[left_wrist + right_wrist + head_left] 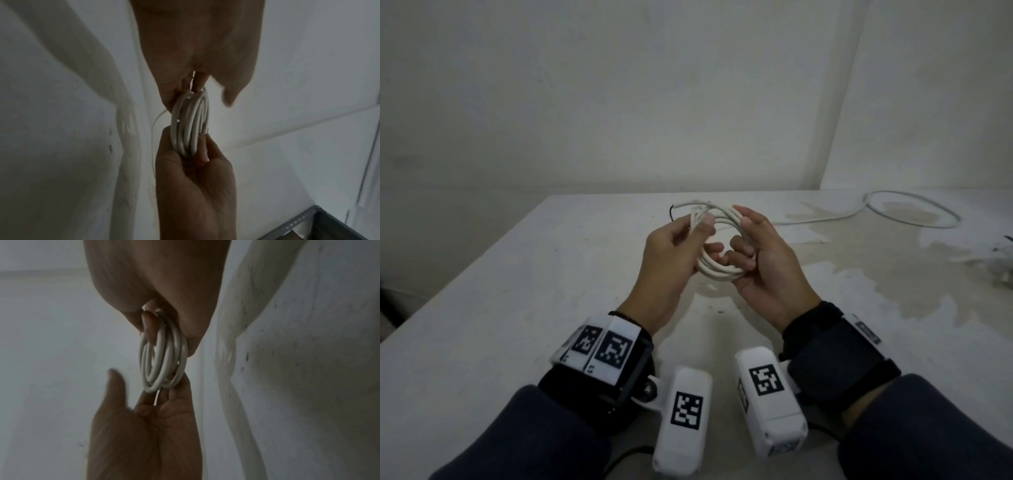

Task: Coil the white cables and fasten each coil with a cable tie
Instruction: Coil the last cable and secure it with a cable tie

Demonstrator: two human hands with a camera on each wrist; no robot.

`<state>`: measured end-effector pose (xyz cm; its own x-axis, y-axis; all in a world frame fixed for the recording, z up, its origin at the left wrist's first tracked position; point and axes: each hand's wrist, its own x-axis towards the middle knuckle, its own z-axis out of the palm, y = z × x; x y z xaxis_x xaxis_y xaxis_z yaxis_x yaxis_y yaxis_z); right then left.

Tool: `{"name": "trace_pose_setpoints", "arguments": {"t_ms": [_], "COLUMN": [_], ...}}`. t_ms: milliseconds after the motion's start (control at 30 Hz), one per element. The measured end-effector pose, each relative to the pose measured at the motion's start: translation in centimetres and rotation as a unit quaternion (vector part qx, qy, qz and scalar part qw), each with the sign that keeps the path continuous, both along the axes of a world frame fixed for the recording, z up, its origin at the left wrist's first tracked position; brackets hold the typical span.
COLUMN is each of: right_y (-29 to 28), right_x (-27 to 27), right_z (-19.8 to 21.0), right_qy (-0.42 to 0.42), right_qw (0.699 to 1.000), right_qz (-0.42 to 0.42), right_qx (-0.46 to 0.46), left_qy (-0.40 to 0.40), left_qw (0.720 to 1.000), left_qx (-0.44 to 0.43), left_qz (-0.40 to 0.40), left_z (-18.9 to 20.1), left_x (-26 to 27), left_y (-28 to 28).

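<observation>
A coil of white cable (pixel 722 265) hangs above the white table (pixel 524 281), held between both hands. My left hand (pixel 674 250) pinches its left side, thumb on top. My right hand (pixel 763 260) has its fingers curled through the ring from the right. The cable's loose end (pixel 681 204) sticks out at the top left. In the left wrist view the coil (pixel 191 126) is edge-on, between my left hand (pixel 195 178) below and my right hand (pixel 197 48) above. The right wrist view shows the coil (pixel 162 356) the same way, above my right hand (pixel 144 426).
A second white cable (pixel 914 210) lies in a loose loop at the table's back right. A blurred heap of small pale things (pixel 993 263) sits at the right edge. The table's left edge runs diagonally, and walls stand close behind. A grey metal rack (pixel 308 227) shows low down.
</observation>
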<state>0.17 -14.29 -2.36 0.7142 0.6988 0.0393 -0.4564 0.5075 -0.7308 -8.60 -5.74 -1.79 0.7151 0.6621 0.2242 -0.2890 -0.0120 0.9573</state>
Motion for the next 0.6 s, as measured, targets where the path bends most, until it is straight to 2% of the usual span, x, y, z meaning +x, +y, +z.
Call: {"name": "trace_pose_setpoints", "arguments": {"t_ms": [100,300,467,600], "right_y": [-0.05,0.16,0.45,0.57], "right_x": [-0.2,-0.4,-0.58,-0.75], "right_z": [0.18,0.1,0.16,0.38], "right_qy": [-0.004,-0.033,-0.111,-0.132], "right_qw": [1.0,0.997,0.99,0.987], "right_qz": [0.023,0.046,0.039,0.031], "right_qx": [-0.006,-0.05,-0.077,-0.086], "left_qy": [0.012,-0.01,0.0,0.002], "left_qw": [0.996,1.0,0.999,0.998], "left_qx": [0.076,0.011,0.008,0.014], "left_qz": [0.032,0.026,0.041,0.056], "left_z": [-0.58,-0.51,-0.31,-0.35], "left_x": [0.08,0.31,0.55,0.59], "left_y": [0.2,0.75,0.79,0.8]}}
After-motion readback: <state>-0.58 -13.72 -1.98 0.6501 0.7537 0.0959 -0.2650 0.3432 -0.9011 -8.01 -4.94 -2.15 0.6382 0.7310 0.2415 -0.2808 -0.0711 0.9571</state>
